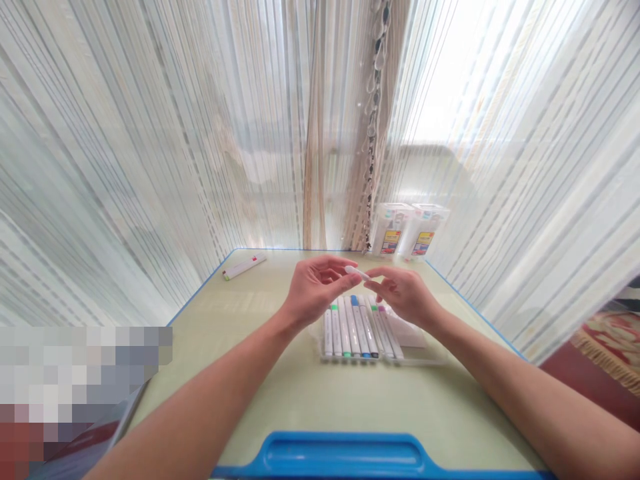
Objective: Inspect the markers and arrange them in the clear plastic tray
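Above the table, a small white marker point(357, 272) is pinched between the fingertips of both hands, and its details are blurred. My left hand point(316, 285) has thumb and fingers closed around one end. At the other end, the fingers of my right hand point(403, 292) are bent and pinched together. Just below lies a clear tray point(350, 360) holding a row of several white markers point(353, 330) with green, blue, purple and black ends. My wrists partly hide the row's upper part. A white sheet or insert point(407, 331) shows in the tray's right part.
A single marker point(244, 267) lies at the table's far left. Two clear plastic cases point(387, 230) with labels stand at the far right edge. The pale green table point(280, 400) has a blue rim and a blue handle point(345, 453) in front. String curtains point(265, 120) hang behind.
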The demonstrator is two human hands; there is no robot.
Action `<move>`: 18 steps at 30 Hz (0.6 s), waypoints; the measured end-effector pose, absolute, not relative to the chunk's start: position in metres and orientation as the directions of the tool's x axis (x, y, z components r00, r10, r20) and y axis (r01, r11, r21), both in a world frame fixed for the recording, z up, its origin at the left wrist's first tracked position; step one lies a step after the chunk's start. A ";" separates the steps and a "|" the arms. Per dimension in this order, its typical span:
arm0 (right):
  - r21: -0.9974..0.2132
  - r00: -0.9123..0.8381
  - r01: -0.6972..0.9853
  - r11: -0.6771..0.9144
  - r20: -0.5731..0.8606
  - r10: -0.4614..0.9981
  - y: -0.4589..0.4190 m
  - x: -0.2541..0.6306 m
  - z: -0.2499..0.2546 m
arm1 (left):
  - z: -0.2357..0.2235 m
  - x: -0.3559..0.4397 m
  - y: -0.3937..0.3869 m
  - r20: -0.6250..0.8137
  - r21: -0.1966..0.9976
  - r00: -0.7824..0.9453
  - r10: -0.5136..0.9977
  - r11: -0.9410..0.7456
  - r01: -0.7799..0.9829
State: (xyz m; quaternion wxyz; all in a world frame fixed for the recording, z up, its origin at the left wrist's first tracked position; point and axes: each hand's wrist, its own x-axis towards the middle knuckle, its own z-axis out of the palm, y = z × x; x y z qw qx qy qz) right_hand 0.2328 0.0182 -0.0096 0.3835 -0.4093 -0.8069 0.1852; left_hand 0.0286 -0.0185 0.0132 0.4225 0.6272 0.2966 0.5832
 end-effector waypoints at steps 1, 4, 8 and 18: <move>-0.614 -0.372 0.517 0.597 0.467 0.802 0.018 0.233 -0.010 | 0.014 0.029 -0.019 0.473 0.880 0.146 0.869 -0.459 -0.121; -0.614 -0.377 0.516 0.598 0.464 0.801 0.018 0.233 -0.010 | 0.014 0.030 -0.021 0.443 0.896 0.165 0.881 -0.429 -0.117; -0.611 -0.377 0.516 0.600 0.468 0.800 0.019 0.233 -0.012 | 0.014 0.031 -0.023 0.426 0.904 0.173 0.888 -0.414 -0.102; -0.621 -0.362 0.505 0.600 0.478 0.800 0.018 0.232 -0.011 | 0.010 0.027 -0.010 0.476 0.878 -0.005 0.880 -0.475 -0.064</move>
